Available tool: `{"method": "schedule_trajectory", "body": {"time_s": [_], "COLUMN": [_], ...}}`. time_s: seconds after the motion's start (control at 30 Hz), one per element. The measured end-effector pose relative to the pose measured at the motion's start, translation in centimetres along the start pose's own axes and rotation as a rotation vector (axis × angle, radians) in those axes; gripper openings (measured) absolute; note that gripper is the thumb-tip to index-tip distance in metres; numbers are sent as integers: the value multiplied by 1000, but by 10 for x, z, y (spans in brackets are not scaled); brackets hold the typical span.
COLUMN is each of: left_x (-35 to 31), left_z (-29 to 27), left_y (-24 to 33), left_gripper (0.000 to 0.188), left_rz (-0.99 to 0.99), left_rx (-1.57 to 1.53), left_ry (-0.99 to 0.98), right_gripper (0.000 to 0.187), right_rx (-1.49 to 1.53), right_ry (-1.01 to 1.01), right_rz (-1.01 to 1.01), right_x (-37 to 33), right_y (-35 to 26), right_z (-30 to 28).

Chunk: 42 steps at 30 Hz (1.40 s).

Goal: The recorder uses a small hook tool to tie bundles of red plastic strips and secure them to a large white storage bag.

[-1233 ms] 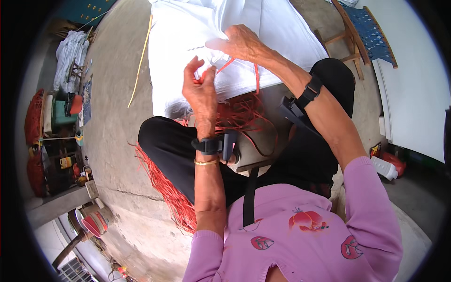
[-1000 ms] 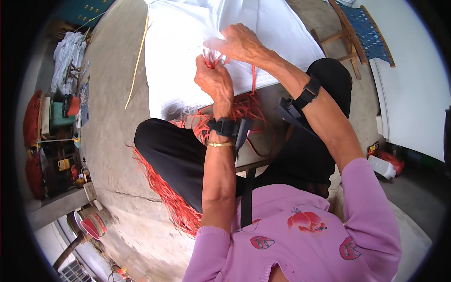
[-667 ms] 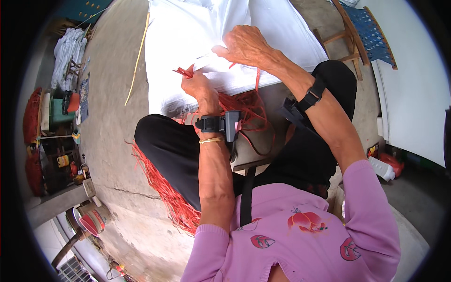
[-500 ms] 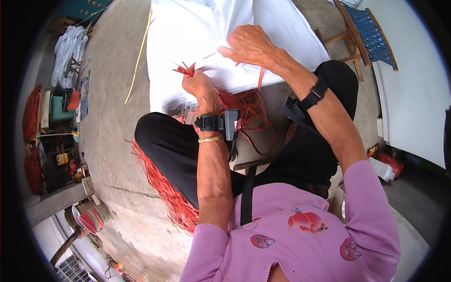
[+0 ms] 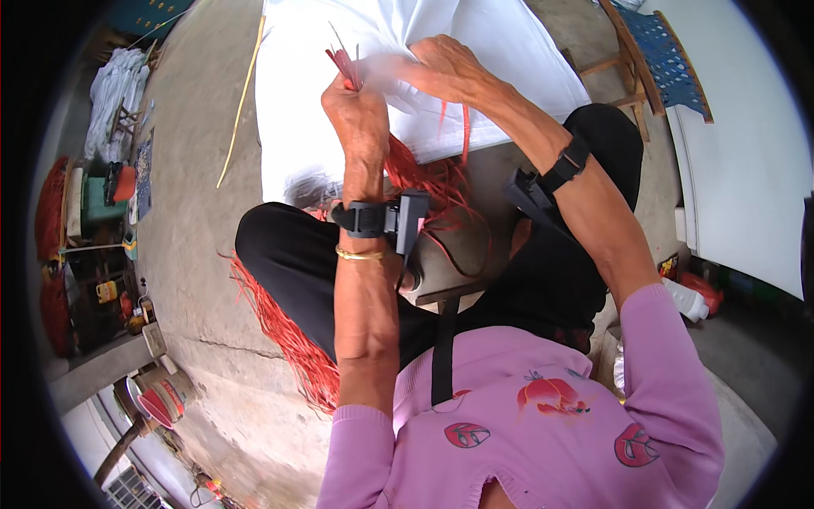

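My left hand (image 5: 356, 119) is closed round a bundle of thin red strips (image 5: 343, 68), whose cut ends stick up above the fist. Below it, the strips' long tails (image 5: 411, 170) hang in a loose tangle between my knees. My right hand (image 5: 449, 69) is curled just to the right, its fingertips smeared by motion. What these fingers hold cannot be made out. A red strip (image 5: 465, 136) dangles below the right hand. Under both hands spreads a large white fabric sheet (image 5: 297, 144), gathered into folds at its far side.
More red strips (image 5: 284, 318) trail beside my left knee to the floor. A thin yellowish stick (image 5: 242, 102) lies left of the sheet. Far right stands a wooden chair with blue webbing (image 5: 666, 64). A white bottle (image 5: 685, 299) is at the right, and clutter lines the left wall.
My left hand has moved forward and up with the red strips, now nearer the right hand. The right hand has shifted slightly forward, its fingertips blurred.
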<state>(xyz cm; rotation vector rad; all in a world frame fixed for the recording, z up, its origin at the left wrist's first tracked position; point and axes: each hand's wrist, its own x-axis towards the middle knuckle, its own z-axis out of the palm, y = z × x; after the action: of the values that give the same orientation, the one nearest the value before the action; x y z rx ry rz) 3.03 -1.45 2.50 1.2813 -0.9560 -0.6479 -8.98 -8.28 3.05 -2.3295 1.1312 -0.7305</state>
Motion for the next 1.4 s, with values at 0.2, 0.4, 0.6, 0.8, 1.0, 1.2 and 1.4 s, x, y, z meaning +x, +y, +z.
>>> {"method": "schedule_trajectory", "body": {"time_s": [0.2,0.4,0.6,0.8,1.0,1.2,1.4], "left_x": [-16,-31,-23,-12,-1,1,2], "left_z": [-13,1,9,21,13,-1,-6], "left_y": [2,-22,-33,-42,-46,-40,-54], "left_gripper": [25,16,4,8,10,9,27], "left_rz": [-149,-56,-27,-284,-570,-534,-504], "left_rx": [-175,39,231,-148,-280,-402,-302], "left_ry": [98,74,30,226,293,375,449], "right_gripper": [56,46,58,42,56,52,49], "right_rx": [159,114,111,160,24,-200,-374], "right_ry": [102,44,69,77,155,105,49], "right_rz": [129,138,109,97,41,-77,-171], "right_x": [5,6,5,11,9,2,-5], "right_y": [-6,-5,0,2,1,-5,-6], "right_z": [-3,-4,-1,3,-3,-9,-11]}}
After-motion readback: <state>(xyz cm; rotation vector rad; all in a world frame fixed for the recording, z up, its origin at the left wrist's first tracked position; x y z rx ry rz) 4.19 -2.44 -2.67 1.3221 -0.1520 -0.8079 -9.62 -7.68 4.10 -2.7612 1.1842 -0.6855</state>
